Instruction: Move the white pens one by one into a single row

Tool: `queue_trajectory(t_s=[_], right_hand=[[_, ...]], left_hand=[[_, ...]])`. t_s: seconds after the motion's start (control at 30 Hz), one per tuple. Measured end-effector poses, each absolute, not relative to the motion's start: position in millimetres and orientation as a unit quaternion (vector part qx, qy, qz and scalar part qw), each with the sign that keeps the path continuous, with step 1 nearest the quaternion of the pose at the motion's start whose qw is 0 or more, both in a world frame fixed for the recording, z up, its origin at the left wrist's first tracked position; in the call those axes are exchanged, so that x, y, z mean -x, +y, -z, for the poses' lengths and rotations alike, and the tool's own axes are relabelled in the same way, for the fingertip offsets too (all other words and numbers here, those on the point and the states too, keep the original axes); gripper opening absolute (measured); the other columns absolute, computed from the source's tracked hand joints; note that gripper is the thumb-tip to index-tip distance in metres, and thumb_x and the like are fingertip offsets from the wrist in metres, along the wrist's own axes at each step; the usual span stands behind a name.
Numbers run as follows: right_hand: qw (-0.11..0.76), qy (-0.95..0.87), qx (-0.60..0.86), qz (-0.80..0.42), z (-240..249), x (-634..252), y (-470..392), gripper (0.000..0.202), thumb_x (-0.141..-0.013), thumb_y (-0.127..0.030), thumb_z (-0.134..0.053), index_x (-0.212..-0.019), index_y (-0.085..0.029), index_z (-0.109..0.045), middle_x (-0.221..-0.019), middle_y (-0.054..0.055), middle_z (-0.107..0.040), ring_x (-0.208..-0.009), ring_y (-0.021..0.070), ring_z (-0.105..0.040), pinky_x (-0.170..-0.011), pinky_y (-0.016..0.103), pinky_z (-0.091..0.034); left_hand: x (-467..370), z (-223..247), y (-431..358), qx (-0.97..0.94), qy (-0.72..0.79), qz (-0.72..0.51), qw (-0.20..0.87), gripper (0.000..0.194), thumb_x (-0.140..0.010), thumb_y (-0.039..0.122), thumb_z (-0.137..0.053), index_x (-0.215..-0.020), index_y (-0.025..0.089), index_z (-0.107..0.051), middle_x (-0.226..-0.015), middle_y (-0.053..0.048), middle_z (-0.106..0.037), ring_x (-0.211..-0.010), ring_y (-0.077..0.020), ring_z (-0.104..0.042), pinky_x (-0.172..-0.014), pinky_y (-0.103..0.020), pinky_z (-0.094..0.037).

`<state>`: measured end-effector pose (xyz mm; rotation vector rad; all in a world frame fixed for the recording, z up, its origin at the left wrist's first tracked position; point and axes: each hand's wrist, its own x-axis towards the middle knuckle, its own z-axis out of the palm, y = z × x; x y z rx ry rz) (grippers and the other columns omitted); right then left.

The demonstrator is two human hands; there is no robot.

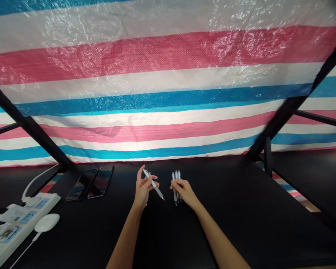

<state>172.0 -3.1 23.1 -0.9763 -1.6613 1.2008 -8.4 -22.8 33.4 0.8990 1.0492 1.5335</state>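
A white pen with a grey grip [157, 191] slants down to the right in my left hand [143, 188], pinched between fingers and thumb. Part of another pen shows behind those fingers. Several similar white-and-grey pens [175, 194] lie side by side on the black table [168, 231], tips pointing toward me. My right hand [183, 189] rests over this row, its thumb and index finger closed together at the upper part of the pens. Whether it grips one of them is hard to make out.
Two dark phones [82, 185] [101, 182] lie at the left. Nearer are a white power strip [30, 224] with plugs and a round white charger [47, 223] on a cable. Black frame bars [280, 119] and a striped sheet [156, 130] stand behind.
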Motion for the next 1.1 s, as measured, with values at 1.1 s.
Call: queue_trajectory(t_s=[1.1], right_hand=[[0.631,-0.280,0.404,-0.600,-13.0,-196.6,20.4,0.041,-0.060,-0.058,-0.070,-0.055,-0.018,-0.060,-0.046,-0.004,-0.044,-0.043,0.0083,-0.038,-0.041,0.023,-0.028]], left_hand=[[19.2,-35.4,-20.3,-0.310,0.433,-0.663,0.526,0.075,-0.067,0.032,-0.071,-0.132,0.020,-0.035,-0.070,0.001,-0.064,-0.050,-0.0103,-0.059,-0.054,-0.026,-0.049]])
